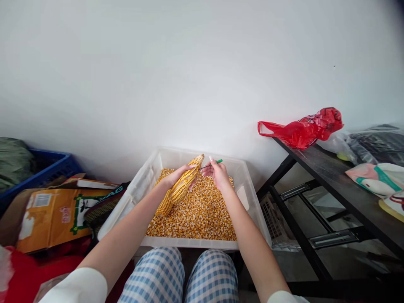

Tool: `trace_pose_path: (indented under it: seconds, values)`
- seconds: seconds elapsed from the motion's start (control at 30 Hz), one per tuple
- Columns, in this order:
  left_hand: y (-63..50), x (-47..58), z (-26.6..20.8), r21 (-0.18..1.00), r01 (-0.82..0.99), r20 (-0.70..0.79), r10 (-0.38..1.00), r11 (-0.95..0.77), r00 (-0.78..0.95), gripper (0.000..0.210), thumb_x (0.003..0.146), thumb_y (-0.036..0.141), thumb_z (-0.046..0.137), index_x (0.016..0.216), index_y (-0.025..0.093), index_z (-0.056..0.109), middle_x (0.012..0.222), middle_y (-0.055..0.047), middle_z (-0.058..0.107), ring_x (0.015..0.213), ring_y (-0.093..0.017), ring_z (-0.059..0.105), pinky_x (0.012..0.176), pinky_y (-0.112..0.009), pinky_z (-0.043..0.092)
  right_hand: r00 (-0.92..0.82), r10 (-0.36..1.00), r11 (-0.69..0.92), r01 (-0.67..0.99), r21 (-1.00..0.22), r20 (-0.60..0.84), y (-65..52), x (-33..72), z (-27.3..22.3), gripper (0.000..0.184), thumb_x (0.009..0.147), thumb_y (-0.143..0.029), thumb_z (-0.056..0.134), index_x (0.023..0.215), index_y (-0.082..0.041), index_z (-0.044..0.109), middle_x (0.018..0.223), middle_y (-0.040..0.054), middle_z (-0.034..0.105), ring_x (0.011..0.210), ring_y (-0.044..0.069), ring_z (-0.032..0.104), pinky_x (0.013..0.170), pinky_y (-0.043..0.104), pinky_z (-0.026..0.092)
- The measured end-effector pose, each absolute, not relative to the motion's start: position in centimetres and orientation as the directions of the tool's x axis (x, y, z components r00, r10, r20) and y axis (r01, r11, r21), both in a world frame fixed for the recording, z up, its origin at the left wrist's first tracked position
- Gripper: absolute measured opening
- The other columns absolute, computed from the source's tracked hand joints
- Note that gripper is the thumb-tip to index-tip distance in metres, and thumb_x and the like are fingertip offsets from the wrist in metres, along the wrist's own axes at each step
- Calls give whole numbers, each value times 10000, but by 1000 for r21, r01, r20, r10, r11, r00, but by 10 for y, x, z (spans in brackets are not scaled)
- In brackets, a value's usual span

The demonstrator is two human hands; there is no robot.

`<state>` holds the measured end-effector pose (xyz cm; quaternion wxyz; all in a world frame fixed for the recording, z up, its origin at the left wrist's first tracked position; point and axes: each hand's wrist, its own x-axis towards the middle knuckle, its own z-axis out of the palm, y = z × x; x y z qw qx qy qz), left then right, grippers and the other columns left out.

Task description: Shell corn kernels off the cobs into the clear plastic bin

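My left hand [178, 174] is closed around a yellow corn cob [183, 185], which it holds tilted, narrow tip up. In my right hand [217, 171] is a thin metal tool with a green handle [219, 160]; its shaft reaches to the upper side of the cob. The exact kind of tool cannot be made out. Another corn cob [164, 206] lies under my left forearm, partly hidden. Below both hands, loose corn kernels [202, 214] fill the bottom of a translucent white plastic tub [249, 181].
Right of the tub stands a black metal-framed table [328, 181] with a red plastic bag [303, 130] on it. A cardboard box [59, 216] and a blue crate [63, 164] are at the left. The white wall [189, 75] rises behind the tub.
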<state>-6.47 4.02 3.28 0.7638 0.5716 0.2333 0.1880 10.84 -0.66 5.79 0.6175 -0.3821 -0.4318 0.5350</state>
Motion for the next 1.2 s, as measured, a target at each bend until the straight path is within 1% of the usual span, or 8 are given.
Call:
trace_pose_path:
  seconds: [0.1,0.2,0.4,0.53,0.87,1.03,1.1,1.2]
  values:
    - [41,-65,33,963,-40,-118,552,266,826,498,787,521,310,722,110,583,567,-89,595,491,-192,538,497,-319,418,143,974,212,-330,-920,174,-7,105,58,341,734,-465,530,663,-133,552,545,38,637,450,111,591,467,205,500]
    - [40,-65,33,959,-28,-141,563,281,815,493,783,521,325,710,110,588,569,-90,599,505,-193,546,500,-312,418,164,964,249,-282,-927,209,-7,102,57,357,733,-487,516,673,-137,549,540,35,633,469,117,601,469,205,499]
    - [38,-68,32,970,42,-175,567,239,805,533,778,539,330,630,109,607,560,-95,602,473,-176,517,480,-295,393,131,961,267,-206,-941,244,-8,97,52,358,744,-485,501,665,-139,551,544,28,627,444,117,590,464,221,498]
    - [39,-68,31,975,75,-184,574,208,798,536,780,538,334,641,104,615,554,-95,603,471,-171,509,481,-289,388,97,960,277,-186,-943,262,-7,96,50,344,738,-477,513,665,-142,550,554,25,630,446,114,588,475,224,501]
    - [40,-68,31,962,84,-214,532,258,819,511,777,539,330,693,119,610,551,-82,603,456,-174,502,467,-295,383,76,994,99,-346,-933,77,-5,97,51,361,710,-488,549,648,-133,548,509,36,622,384,101,554,410,202,478]
    - [39,-67,32,966,82,-203,521,246,829,523,780,538,314,671,113,598,546,-90,599,471,-185,521,481,-304,401,73,997,45,-366,-929,20,-5,97,51,360,703,-481,556,617,-131,536,464,30,602,345,91,522,360,182,442]
    - [39,-66,32,964,68,-195,517,256,834,529,777,548,301,679,118,592,544,-85,593,485,-191,532,496,-309,415,123,991,93,-374,-923,50,-6,100,54,374,708,-490,543,610,-130,531,458,28,597,342,88,516,350,175,429]
    - [40,-66,33,969,10,-144,528,247,837,510,775,539,303,710,121,587,552,-76,589,490,-183,532,503,-303,424,262,953,240,-361,-901,149,-7,102,59,372,721,-495,523,631,-134,533,493,27,611,406,99,559,407,185,465]
